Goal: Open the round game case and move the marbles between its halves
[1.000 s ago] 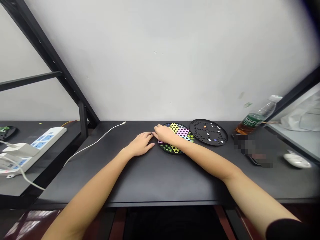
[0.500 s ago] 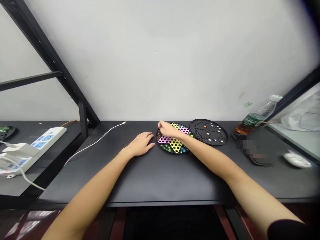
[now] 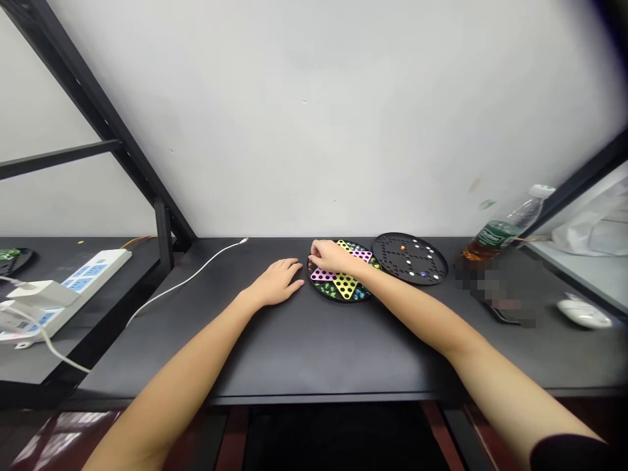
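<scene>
Left fingers (image 3: 289,264): spread on the bench (image 3: 304,353)
Right fingers (image 3: 315,248): curled over the Chinese checkers board (image 3: 345,286); cannot tell if gripping
Round black tray (image 3: 392,261): just beside the board

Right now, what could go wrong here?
1. The right forearm reaches over the edge of the star-patterned board; if it dips, it might jolt the board.
2. The black board sits close beside it; a bump could disturb the small pieces there.
3. The right hand hides part of the star pattern, so a misplaced fingertip might go unnoticed.
</scene>
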A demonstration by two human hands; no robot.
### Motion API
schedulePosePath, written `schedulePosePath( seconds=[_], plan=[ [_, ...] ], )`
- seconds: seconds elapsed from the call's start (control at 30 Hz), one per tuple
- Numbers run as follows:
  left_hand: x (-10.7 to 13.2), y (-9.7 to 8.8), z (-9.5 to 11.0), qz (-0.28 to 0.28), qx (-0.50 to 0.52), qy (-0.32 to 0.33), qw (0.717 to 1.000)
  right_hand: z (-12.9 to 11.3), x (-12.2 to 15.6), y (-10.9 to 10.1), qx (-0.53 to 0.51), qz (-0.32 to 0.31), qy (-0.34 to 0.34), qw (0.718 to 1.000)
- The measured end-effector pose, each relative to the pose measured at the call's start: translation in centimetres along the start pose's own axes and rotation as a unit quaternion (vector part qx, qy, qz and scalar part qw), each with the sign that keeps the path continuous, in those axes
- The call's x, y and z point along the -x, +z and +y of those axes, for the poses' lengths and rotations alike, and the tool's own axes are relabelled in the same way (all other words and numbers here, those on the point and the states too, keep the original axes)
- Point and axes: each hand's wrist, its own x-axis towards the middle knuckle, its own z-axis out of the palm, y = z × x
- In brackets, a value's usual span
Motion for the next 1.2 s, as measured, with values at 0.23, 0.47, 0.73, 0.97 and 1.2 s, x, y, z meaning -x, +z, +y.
schedulePosePath(
  seconds=[0.23,0.47,0.73,0.97,1.2],
  plan=[
    [-0.1,0.0,0.1,-0.002,0.001,0.003,1.000,-1.0,-0.3,-0.4,-0.085,0.027,-0.033,0.995],
    [-0.2,0.0,0.1,-0.011,-0.001,0.008,1.000,-0.9,-0.7,2.2,-0.016,0.008,-0.135,0.991],
    [-0.2,0.0,0.1,-0.003,-0.002,0.010,1.000,-0.1,-0.6,3.2,-0.030,0.022,-0.133,0.990],
    [-0.1,0.0,0.0,-0.003,0.001,0.007,1.000,0.2,-0.2,0.9,-0.042,0.001,-0.134,0.990],
    [-0.1,0.3,-0.2,0.004,0.002,0.001,1.000,0.8,1.3,-1.2,-0.006,-0.099,-0.168,0.981]
  ],
)
